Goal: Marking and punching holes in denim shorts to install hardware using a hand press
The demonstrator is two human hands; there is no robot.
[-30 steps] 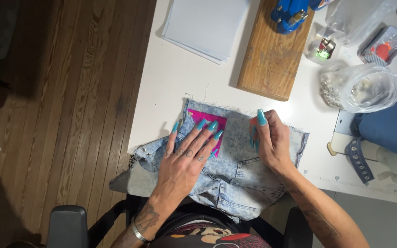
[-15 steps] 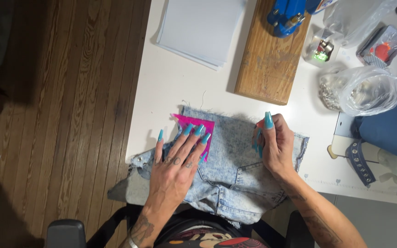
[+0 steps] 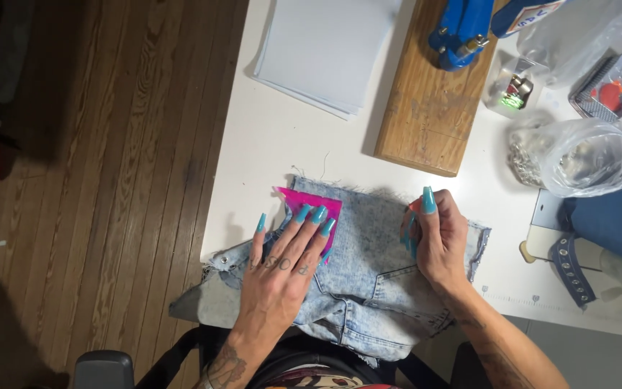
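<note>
A white tabletop (image 3: pixel 275 144) carries everything here, with a dark wooden floor (image 3: pixel 109 180) to its left. Near the front edge lies a piece of pale acid-washed denim (image 3: pixel 376 245), part of it hanging over the edge. A stack of white paper sheets (image 3: pixel 325 50) sits at the back, just beside a bare wooden board (image 3: pixel 426 122). To the right of the board lies a clear plastic bag (image 3: pixel 577 158) of small metal pieces, and a folded blue cloth (image 3: pixel 617 220) at the right edge.

Bright tabletop, dim floor, sharp focus
</note>
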